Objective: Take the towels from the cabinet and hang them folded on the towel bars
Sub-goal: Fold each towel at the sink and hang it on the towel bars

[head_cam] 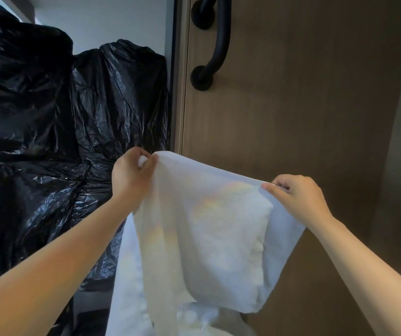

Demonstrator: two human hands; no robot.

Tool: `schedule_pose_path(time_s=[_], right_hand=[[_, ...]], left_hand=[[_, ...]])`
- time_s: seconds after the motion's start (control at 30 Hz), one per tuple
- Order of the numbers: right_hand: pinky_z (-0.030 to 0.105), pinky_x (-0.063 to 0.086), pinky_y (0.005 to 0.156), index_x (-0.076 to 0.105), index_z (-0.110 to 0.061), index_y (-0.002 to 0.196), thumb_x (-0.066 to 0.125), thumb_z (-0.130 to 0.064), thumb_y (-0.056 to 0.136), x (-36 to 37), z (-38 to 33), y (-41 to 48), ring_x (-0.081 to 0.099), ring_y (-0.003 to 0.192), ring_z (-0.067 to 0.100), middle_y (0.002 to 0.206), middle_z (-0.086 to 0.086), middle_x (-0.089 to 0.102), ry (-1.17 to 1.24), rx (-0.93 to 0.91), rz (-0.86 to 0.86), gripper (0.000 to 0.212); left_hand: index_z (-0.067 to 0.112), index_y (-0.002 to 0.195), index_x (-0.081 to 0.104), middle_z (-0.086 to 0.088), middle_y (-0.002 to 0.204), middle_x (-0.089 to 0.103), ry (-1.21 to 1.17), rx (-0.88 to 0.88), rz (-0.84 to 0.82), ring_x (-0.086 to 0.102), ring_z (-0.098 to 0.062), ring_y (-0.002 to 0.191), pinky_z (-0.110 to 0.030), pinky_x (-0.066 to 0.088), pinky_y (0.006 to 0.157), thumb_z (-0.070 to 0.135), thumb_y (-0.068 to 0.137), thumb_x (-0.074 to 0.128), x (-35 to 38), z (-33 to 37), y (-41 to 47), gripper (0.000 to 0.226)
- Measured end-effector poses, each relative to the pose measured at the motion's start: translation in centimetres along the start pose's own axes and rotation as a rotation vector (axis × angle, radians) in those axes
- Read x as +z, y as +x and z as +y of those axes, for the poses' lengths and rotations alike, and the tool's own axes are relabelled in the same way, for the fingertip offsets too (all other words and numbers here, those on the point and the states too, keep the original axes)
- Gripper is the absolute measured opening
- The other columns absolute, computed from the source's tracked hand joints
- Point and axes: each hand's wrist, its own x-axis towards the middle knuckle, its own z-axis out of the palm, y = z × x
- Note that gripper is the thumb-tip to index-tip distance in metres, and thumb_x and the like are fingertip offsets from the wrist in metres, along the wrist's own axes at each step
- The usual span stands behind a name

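A white towel (204, 229) hangs spread between my two hands in front of a brown wooden door. My left hand (131, 177) pinches its upper left corner. My right hand (296, 195) pinches the upper right edge. The cloth droops below them, partly doubled over, and its lower end runs out of the bottom of the view. No towel bar is visible.
Black plastic bags (49, 122) fill the space to the left, behind my left arm. The brown wooden door (291, 112) carries a black curved handle (215, 42) at the top. A pale wall (112, 23) shows above the bags.
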Motion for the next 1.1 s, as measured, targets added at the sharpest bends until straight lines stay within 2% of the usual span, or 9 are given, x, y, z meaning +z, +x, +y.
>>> schedule_pose_path(time_s=[0.13,0.27,0.4,0.6,0.73,0.8,0.93,1.0,1.1], right_hand=[[0.025,0.029,0.048,0.059,-0.011,0.062,0.061,-0.046,0.092,0.0,-0.2,-0.1,0.038,0.043,0.010,0.048,-0.004,0.043,0.030,0.041,-0.029,0.046],[0.022,0.023,0.049,0.034,-0.001,0.061,0.062,-0.038,0.094,-1.0,-2.7,-0.3,0.025,0.048,0.012,0.055,0.003,0.026,0.515,0.071,-0.240,0.056],[0.030,0.021,0.054,0.038,0.005,0.068,0.064,-0.040,0.092,-1.9,-5.4,-0.1,0.024,0.059,0.023,0.067,0.008,0.030,0.739,0.086,-0.336,0.057],[0.029,0.019,0.049,0.031,-0.016,0.053,0.062,-0.031,0.093,2.0,-4.2,-1.9,0.025,0.046,0.016,0.052,0.003,0.024,0.467,0.279,-0.274,0.053],[0.033,0.021,0.053,0.033,-0.017,0.053,0.059,-0.028,0.094,7.2,-0.2,-7.5,0.031,0.050,0.017,0.052,0.000,0.029,0.241,0.439,-0.366,0.050],[0.031,0.024,0.055,0.042,-0.013,0.059,0.060,-0.023,0.093,9.4,1.3,-10.8,0.036,0.056,0.019,0.057,0.004,0.036,0.264,0.490,-0.417,0.040],[0.022,0.036,0.053,0.054,-0.021,0.087,0.065,-0.023,0.092,11.7,2.0,-16.2,0.049,0.061,0.010,0.069,-0.005,0.051,0.402,0.577,-0.442,0.012],[0.014,0.043,0.051,0.049,-0.030,0.112,0.066,-0.022,0.092,12.1,2.0,-18.1,0.055,0.061,0.003,0.074,-0.004,0.056,0.505,0.606,-0.399,0.027],[0.012,0.046,0.058,0.060,-0.029,0.106,0.061,-0.016,0.095,11.9,1.6,-19.9,0.058,0.067,-0.002,0.081,-0.001,0.064,0.561,0.506,-0.386,0.018]], left_hand=[[0.016,0.085,0.063,0.004,0.077,0.059,0.011,-0.040,-0.004,0.049,-0.007,0.067,-0.021,0.036,0.055,0.031,0.092,0.060,0.2,-0.1,-0.1,0.017],[0.016,0.086,0.065,0.007,0.078,0.059,0.005,-0.059,-0.049,0.051,-0.012,0.074,-0.019,0.035,0.057,0.030,0.092,0.059,0.8,0.5,-0.4,0.016],[0.022,0.083,0.065,0.014,0.075,0.059,-0.010,-0.058,-0.114,0.050,0.000,0.069,-0.017,0.032,0.056,0.034,0.090,0.059,1.9,2.2,-1.1,0.015],[0.019,0.093,0.064,0.009,0.081,0.056,0.045,-0.160,-0.350,0.052,-0.013,0.077,-0.024,0.035,0.058,0.035,0.094,0.056,4.3,0.7,-6.2,0.019],[0.012,0.109,0.066,-0.005,0.106,0.064,0.086,-0.286,-0.527,0.055,-0.018,0.094,-0.028,0.042,0.077,0.026,0.098,0.052,4.7,-3.6,-13.8,0.022],[0.014,0.100,0.068,-0.007,0.105,0.066,0.079,-0.340,-0.564,0.057,-0.021,0.099,-0.031,0.047,0.082,0.022,0.097,0.054,4.5,-5.0,-17.4,0.016],[0.027,0.071,0.063,0.007,0.077,0.062,0.062,-0.409,-0.567,0.055,-0.007,0.071,-0.018,0.040,0.066,0.024,0.094,0.058,3.9,-6.2,-21.8,0.024],[0.022,0.093,0.072,0.006,0.092,0.066,0.031,-0.462,-0.559,0.060,-0.011,0.082,-0.024,0.046,0.077,0.029,0.093,0.061,3.5,-7.0,-23.3,0.012],[0.018,0.114,0.070,0.003,0.107,0.068,0.036,-0.521,-0.559,0.060,-0.007,0.083,-0.012,0.045,0.071,0.030,0.092,0.063,2.8,-7.8,-24.9,0.026]])
